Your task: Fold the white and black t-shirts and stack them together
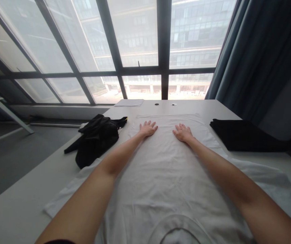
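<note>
A white T-shirt [166,169] lies spread flat on the white table [20,206], its collar near me and its hem at the far end. My left hand [148,128] rests palm down on the shirt near the hem, fingers stretched out. My right hand [183,133] lies flat beside it, fingers also spread, a short gap between the two hands. Neither hand holds anything. Both forearms reach out over the shirt.
A crumpled black garment [96,139] sits at the table's left edge. A folded black garment [239,135] lies on the right. A sheet of paper [129,102] and two cable holes [157,104] are at the far edge, before a large window. A blue curtain [257,57] hangs right.
</note>
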Available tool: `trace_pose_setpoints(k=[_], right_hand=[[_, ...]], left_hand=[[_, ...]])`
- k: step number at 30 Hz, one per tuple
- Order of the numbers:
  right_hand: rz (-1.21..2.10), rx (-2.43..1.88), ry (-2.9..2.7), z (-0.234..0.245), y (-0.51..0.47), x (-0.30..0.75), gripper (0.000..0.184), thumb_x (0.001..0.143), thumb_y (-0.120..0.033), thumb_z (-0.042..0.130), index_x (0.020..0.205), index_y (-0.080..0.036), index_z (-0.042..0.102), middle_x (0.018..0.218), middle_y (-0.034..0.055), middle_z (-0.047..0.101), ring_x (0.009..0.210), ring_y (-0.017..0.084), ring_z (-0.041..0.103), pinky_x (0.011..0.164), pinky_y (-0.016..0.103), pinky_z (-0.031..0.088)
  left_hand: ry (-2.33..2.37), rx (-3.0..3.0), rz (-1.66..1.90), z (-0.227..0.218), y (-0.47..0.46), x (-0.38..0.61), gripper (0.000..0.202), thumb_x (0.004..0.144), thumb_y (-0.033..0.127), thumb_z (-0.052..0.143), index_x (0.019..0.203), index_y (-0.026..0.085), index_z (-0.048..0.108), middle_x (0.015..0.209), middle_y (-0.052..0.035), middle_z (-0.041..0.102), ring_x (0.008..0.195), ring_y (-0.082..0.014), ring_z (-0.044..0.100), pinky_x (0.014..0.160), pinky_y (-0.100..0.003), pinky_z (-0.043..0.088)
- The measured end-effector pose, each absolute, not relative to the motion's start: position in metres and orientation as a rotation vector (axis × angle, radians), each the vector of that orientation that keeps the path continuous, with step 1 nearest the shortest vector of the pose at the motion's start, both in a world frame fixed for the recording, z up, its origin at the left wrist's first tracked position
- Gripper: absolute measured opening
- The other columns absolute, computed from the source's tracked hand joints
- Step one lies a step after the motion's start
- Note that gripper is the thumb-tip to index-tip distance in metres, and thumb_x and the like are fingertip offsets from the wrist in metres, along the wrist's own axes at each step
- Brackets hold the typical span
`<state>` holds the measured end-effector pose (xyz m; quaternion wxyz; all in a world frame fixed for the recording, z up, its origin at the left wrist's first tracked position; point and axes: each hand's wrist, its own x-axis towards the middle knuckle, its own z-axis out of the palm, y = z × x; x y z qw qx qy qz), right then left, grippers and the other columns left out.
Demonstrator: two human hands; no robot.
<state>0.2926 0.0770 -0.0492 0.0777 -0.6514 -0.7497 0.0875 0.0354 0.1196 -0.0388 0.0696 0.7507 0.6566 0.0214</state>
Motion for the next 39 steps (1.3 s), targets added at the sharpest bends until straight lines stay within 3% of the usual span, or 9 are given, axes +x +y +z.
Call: trace_pose_setpoints(k=[4,9,13,16,19,25,31,34,39], right_hand=[[0.220,-1.974,-2.232,-0.052,0.076,0.316,0.066,0.102,-0.052,0.027,0.158,-0.018,0.032,0.168,0.0122,0.020,0.154,0.027,0.014,0.122,0.053,0.010],[0.160,-2.174,-2.034,-0.053,0.080,0.350,0.062,0.103,-0.046,0.028,0.155,-0.014,0.036,0.166,0.0167,0.023,0.153,0.030,0.018,0.121,0.055,0.013],[0.087,-2.107,-2.020,-0.051,0.077,0.329,0.058,0.102,-0.040,0.030,0.152,-0.012,0.040,0.164,0.0201,0.026,0.152,0.032,0.019,0.119,0.058,0.015],[0.116,-1.911,-2.199,-0.051,0.071,0.302,0.058,0.102,-0.041,0.031,0.153,-0.015,0.040,0.164,0.0169,0.028,0.152,0.031,0.020,0.119,0.058,0.015],[0.177,-1.915,-2.226,-0.053,0.066,0.296,0.059,0.102,-0.042,0.029,0.153,-0.014,0.040,0.164,0.0169,0.028,0.152,0.031,0.021,0.119,0.057,0.016],[0.158,-1.914,-2.214,-0.050,0.064,0.309,0.056,0.102,-0.041,0.031,0.150,-0.014,0.043,0.163,0.0169,0.031,0.151,0.030,0.024,0.120,0.055,0.017],[0.112,-1.806,-2.245,-0.047,0.042,0.272,0.056,0.102,-0.037,0.032,0.153,-0.014,0.038,0.164,0.0180,0.027,0.152,0.029,0.019,0.120,0.055,0.016],[0.176,-1.628,-2.419,-0.050,0.029,0.273,0.057,0.103,-0.044,0.031,0.155,-0.019,0.036,0.166,0.0128,0.026,0.153,0.026,0.019,0.121,0.051,0.015],[0.150,-1.927,-2.274,-0.050,0.026,0.353,0.059,0.104,-0.042,0.029,0.155,-0.013,0.036,0.165,0.0160,0.026,0.152,0.028,0.021,0.121,0.052,0.017]], left_hand=[[2.126,2.143,0.051,-0.029,0.126,0.008,0.067,0.100,0.061,0.019,0.160,0.033,0.024,0.169,-0.0046,0.012,0.154,-0.0347,0.010,0.119,-0.064,0.008],[2.198,2.116,0.022,-0.018,0.124,0.006,0.066,0.103,0.048,0.018,0.159,0.015,0.026,0.166,-0.0205,0.015,0.152,-0.0429,0.011,0.113,-0.074,0.009],[1.920,2.351,0.013,-0.026,0.121,0.070,0.064,0.102,0.056,0.023,0.160,0.028,0.022,0.169,-0.0063,0.013,0.155,-0.0299,0.009,0.120,-0.059,0.012],[1.785,2.413,-0.009,-0.030,0.127,0.101,0.064,0.100,0.066,0.024,0.158,0.040,0.025,0.169,0.0030,0.014,0.155,-0.0272,0.012,0.121,-0.056,0.013],[1.905,2.318,-0.015,-0.023,0.136,0.077,0.065,0.101,0.062,0.019,0.160,0.035,0.025,0.169,-0.0006,0.013,0.155,-0.0289,0.012,0.121,-0.058,0.011],[2.262,2.044,-0.022,-0.005,0.131,-0.012,0.065,0.104,0.045,0.014,0.159,0.013,0.025,0.167,-0.0217,0.011,0.153,-0.0414,0.011,0.113,-0.073,0.011],[1.900,2.413,0.030,-0.035,0.080,0.055,0.065,0.103,0.056,0.021,0.159,0.023,0.025,0.169,-0.0092,0.014,0.155,-0.0274,0.008,0.121,-0.055,0.014],[1.620,2.629,0.119,-0.051,0.049,0.082,0.065,0.104,0.059,0.015,0.159,0.026,0.026,0.168,-0.0088,0.019,0.154,-0.0293,0.014,0.120,-0.058,0.016],[1.827,2.494,0.103,-0.043,0.038,0.044,0.063,0.104,0.058,0.020,0.158,0.028,0.030,0.168,-0.0086,0.020,0.153,-0.0317,0.018,0.120,-0.057,0.015]])
